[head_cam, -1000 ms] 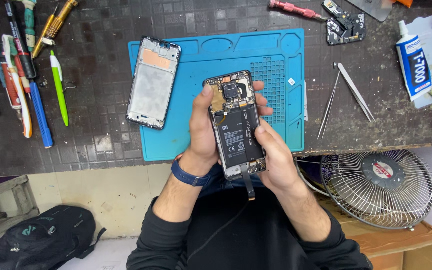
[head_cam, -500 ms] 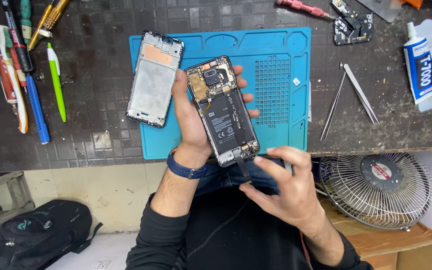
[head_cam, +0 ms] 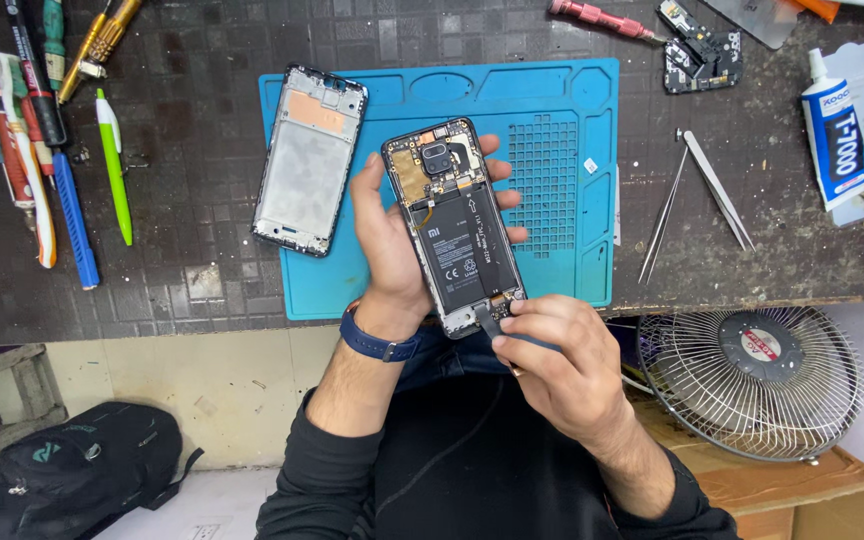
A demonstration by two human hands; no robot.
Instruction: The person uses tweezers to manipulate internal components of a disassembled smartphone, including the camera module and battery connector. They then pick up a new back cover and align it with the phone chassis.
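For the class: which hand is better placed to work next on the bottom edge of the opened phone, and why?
Probably the right hand: its fingertips pinch a thin dark tool at the opened phone's bottom edge. The left hand is wrapped around the phone, steadying it.

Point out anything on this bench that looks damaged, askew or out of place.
Nothing looks spilled or broken. The opened phone, back cover off, is in the left hand, while the right hand pinches a dark strip at its bottom edge. A bare phone frame lies on the blue mat.
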